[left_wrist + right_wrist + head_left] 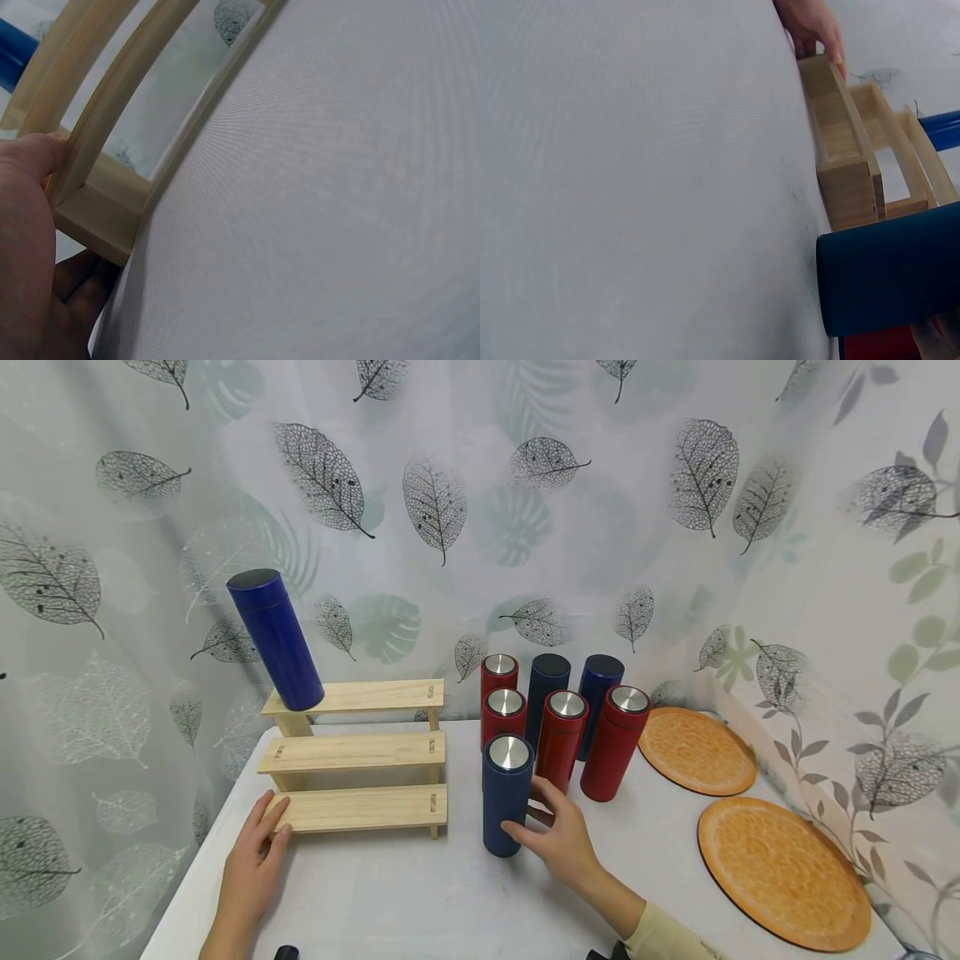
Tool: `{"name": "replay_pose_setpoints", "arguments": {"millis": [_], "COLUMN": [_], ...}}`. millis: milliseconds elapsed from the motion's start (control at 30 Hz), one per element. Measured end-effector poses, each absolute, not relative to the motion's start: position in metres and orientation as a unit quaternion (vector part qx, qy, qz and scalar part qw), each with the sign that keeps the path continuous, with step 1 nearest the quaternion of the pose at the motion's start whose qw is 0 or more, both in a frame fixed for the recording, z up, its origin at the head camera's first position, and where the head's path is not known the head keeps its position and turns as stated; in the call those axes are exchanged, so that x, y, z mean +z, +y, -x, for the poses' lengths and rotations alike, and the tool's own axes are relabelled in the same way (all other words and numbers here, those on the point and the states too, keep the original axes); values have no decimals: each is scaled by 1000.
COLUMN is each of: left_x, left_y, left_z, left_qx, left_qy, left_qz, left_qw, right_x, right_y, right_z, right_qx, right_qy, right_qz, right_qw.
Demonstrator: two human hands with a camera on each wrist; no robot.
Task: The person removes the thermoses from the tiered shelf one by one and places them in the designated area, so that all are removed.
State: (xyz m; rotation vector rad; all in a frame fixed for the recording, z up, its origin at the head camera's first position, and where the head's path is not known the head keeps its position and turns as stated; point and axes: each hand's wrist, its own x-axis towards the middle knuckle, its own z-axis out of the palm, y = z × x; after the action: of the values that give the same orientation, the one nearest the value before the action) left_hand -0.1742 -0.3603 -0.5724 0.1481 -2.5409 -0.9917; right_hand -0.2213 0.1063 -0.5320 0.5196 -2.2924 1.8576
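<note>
A three-tier wooden step rack stands at the left of the table. My left hand holds the left end of its lowest tier; in the left wrist view the thumb lies on the board and the fingers curl below it. A glossy blue thermos stands on the top tier's left end. My right hand grips a dark navy thermos with a silver lid, right of the rack. Its base appears at or just above the table in the right wrist view; I cannot tell which.
Behind the right hand stand several red thermoses, another navy one and a blue one. Two round, orange-brown mats lie along the table's right side. A leaf-printed curtain hangs behind the table.
</note>
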Motion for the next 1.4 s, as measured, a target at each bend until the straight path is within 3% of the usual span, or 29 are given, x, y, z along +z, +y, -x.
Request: {"name": "replay_pose_setpoints", "arguments": {"millis": [967,1400], "left_x": [-573,-575], "left_y": [-361,-362], "left_z": [175,176], "left_qx": [-355,-357], "left_qy": [-911,-910], "left_qz": [-52,-48], "left_qw": [203,205], "right_x": [-534,-526], "right_y": [106,116], "right_z": [218,207], "right_qx": [606,604], "right_qy": [-775,-767], "right_qz": [-167,-184], "right_qw": [72,111]}}
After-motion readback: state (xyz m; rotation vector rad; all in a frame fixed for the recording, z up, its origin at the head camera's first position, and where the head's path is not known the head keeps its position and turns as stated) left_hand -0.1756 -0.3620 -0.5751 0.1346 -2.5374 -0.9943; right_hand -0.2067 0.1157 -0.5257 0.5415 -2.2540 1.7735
